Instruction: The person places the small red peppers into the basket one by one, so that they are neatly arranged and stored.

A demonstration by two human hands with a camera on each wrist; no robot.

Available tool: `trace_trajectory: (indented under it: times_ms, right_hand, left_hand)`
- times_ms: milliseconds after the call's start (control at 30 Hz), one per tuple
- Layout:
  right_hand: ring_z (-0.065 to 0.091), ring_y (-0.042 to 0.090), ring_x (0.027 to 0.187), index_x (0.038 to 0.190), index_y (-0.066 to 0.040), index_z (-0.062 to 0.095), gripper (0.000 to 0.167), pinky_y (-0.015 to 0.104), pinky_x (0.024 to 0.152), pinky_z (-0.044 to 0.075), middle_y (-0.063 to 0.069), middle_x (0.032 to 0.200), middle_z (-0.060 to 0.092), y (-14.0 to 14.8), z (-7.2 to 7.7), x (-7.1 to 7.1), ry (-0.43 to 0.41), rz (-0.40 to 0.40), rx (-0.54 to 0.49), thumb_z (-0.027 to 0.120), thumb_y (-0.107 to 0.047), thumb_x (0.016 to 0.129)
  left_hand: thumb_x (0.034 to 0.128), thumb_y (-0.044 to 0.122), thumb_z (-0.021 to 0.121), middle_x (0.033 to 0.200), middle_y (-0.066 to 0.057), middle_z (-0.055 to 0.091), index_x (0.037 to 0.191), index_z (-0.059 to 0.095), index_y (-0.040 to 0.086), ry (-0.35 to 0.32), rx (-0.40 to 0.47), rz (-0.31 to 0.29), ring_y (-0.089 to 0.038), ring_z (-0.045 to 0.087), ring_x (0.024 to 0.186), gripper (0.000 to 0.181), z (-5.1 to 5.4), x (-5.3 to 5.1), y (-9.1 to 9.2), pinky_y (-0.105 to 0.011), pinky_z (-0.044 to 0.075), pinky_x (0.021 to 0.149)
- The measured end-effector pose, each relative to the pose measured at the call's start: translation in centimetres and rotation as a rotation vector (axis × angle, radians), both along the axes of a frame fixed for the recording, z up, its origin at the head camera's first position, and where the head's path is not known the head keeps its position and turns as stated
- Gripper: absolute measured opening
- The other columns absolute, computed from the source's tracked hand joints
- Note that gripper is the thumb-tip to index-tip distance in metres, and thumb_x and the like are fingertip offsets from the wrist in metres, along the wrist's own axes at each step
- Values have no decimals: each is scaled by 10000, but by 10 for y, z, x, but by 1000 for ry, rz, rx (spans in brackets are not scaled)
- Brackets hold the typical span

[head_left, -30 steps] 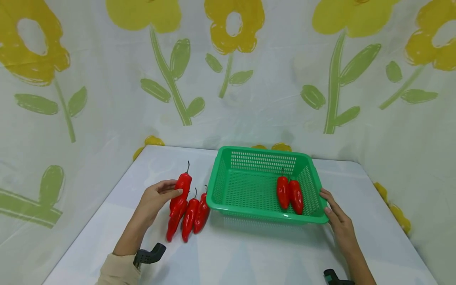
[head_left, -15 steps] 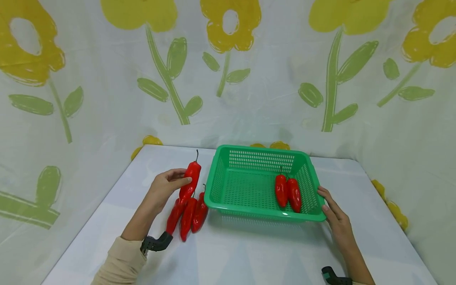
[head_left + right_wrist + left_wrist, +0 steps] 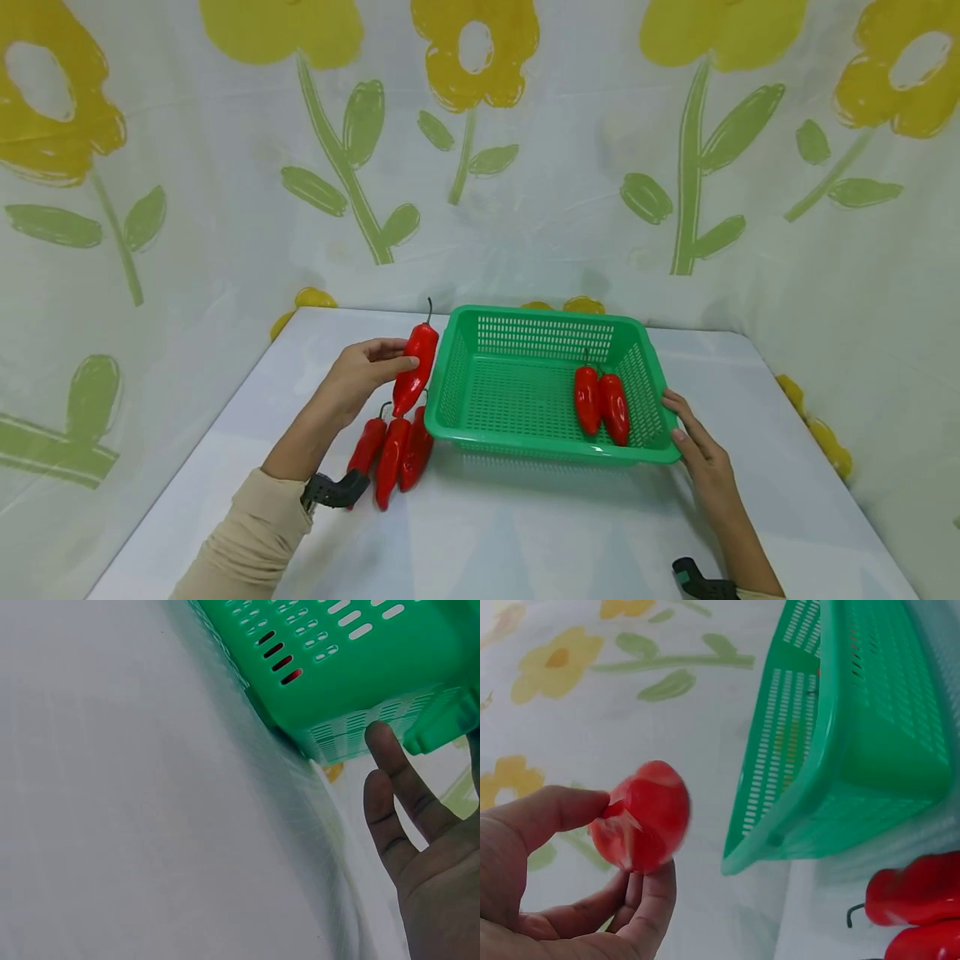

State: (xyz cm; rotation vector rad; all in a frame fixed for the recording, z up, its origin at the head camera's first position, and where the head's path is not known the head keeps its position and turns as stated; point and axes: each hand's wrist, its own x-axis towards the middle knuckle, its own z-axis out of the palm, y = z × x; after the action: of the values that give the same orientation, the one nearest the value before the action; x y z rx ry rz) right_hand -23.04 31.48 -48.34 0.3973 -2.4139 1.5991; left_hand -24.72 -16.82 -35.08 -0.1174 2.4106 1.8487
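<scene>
A long red chili pepper (image 3: pixel 417 367) is pinched between the thumb and fingers of my left hand (image 3: pixel 356 379), its stem pointing up. It hangs beside the left rim of a green plastic basket (image 3: pixel 525 454); in the left wrist view the pepper (image 3: pixel 649 817) shows end-on, apart from the basket. Two red chili peppers (image 3: pixel 587 400) lie inside on the right. My right hand (image 3: pixel 708 475) touches the basket's right rim with extended fingers; in the right wrist view two fingers (image 3: pixel 409 787) reach below that rim, the thumb out of sight.
Three more red chili peppers (image 3: pixel 392 462) lie on the white table (image 3: pixel 570 533), left of the basket. My left wrist camera (image 3: pixel 336 489) partly covers one. A flower-printed curtain (image 3: pixel 555 208) stands behind the table.
My left hand has lifted the chili pepper from beside the others and carried it up and right, toward the basket. The right hand stays at the basket's rim. The view shifts slightly.
</scene>
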Motion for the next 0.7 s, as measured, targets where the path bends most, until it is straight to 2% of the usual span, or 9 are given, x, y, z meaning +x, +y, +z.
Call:
trace_trajectory:
  times_ms: [233, 400, 700]
  right_hand:
    - [240, 23, 1461, 1543, -169, 403, 448, 70, 966, 378, -38, 1613, 313, 0, 0, 0, 4, -1, 2, 400, -181, 1095]
    - [222, 39, 1473, 1542, -144, 400, 448, 75, 997, 361, -22, 1617, 307, 1, -1, -1, 7, 21, -31, 397, -159, 1094]
    - [209, 72, 1486, 1541, -137, 398, 449, 83, 1011, 356, -6, 1620, 297, 2, -3, -2, 8, 40, -58, 399, -139, 1092]
  left_hand:
    - [931, 247, 704, 1321, -174, 562, 1395, 519, -2, 30, -10, -53, -338, 517, 1234, 559, 14, -13, 12, -429, 505, 1000]
    - [940, 218, 684, 1335, -161, 561, 1376, 528, 0, 21, -1, -87, -331, 508, 1249, 512, 24, -22, 22, -431, 505, 999]
    - [946, 197, 671, 1333, -166, 553, 1361, 529, -31, 3, -4, -152, -321, 514, 1235, 494, 35, -35, 47, -428, 475, 1034]
